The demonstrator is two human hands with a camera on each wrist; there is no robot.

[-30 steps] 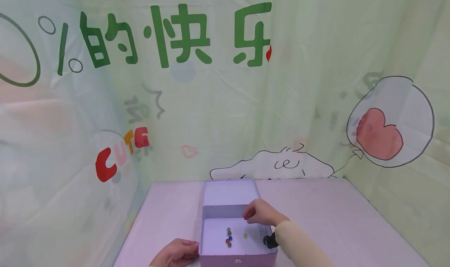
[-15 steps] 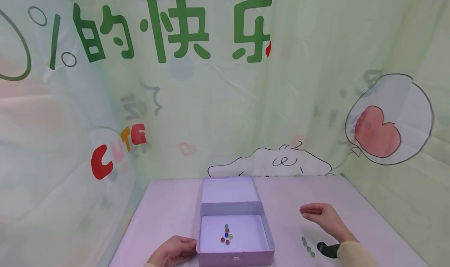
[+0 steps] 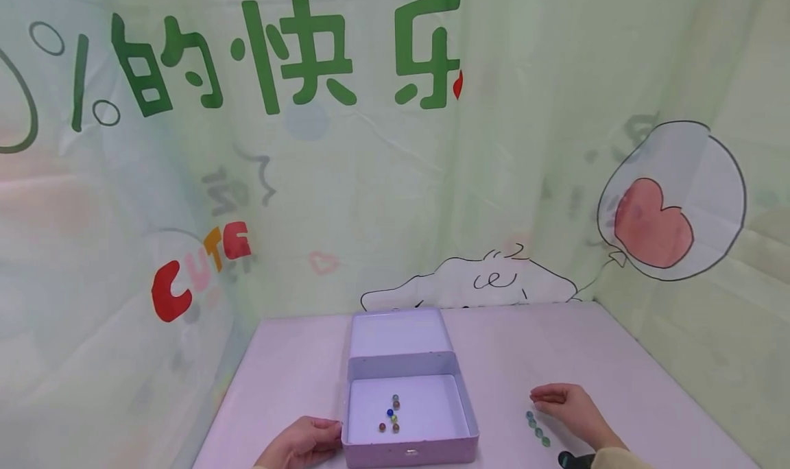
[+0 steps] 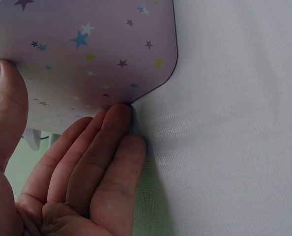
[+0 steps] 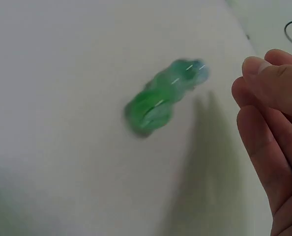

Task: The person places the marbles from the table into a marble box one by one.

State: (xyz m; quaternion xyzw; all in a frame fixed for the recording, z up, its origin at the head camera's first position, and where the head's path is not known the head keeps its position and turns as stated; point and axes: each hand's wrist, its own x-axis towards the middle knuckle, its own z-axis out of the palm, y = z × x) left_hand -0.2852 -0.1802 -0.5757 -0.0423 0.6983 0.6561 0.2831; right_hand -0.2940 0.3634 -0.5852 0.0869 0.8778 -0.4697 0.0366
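My left hand (image 3: 304, 440) rests against the left side of a lilac tin box (image 3: 410, 450) whose lid (image 3: 401, 333) stands raised at the back. In the left wrist view, thumb and fingers (image 4: 79, 167) touch its star-printed outer wall (image 4: 102, 54). Inside lie several small marbles, among them a blue marble (image 3: 390, 413) and a yellow-green marble (image 3: 393, 419). At the right, my right hand (image 3: 572, 411) hovers by a slanting row of green and bluish glass marbles (image 3: 538, 433). Its thumb and fingers are loosely bent near each other, with nothing seen between them.
A pale cloth-covered table (image 3: 494, 359) bears the box and the marble row. Printed curtains (image 3: 407, 201) hang behind the table and at both sides. A dark wrist device (image 3: 574, 461) sits at the right wrist.
My right hand has moved from over the box to the right, then down nearer the marble row. The yellow-green marble has rolled left among the others. My left hand stays at the box.
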